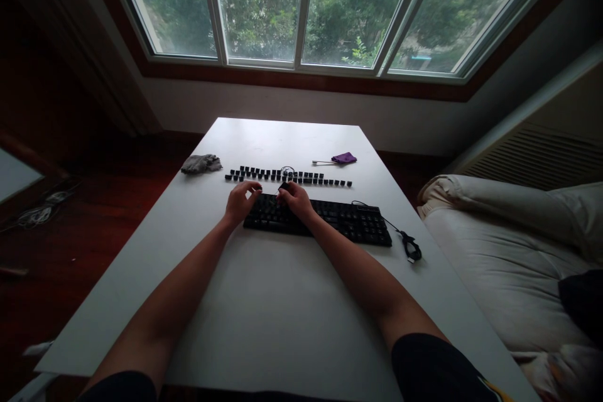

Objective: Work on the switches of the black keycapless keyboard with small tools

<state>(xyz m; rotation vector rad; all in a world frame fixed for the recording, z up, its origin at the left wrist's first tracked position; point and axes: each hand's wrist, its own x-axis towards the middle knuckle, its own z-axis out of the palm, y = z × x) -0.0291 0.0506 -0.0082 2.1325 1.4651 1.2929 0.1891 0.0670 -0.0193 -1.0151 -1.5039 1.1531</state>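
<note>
While right hand (293,196) pinches black piece (284,186) at keyboard (336,213), key legends (370,225) unreadable.

The keyboard (348,220) is probably matt plastic, the table (277,301) smooth and glossy, the rag (201,164) rough cloth.

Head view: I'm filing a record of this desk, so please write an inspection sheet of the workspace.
Surface: white table beneath the hands
Job's things: black keyboard; loose black keycaps in rows beyond it
Clutter: crumpled grey cloth, left; purple cloth and white-tipped stick, right
Hands: left hand at the keyboard's left end, hold unclear; right hand pinching a small dark piece, too small to identify
Cables: black cable coiled right of the keyboard; pale cables on the floor, left
Surroundings: window ahead; pale cushioned furniture, right
</note>
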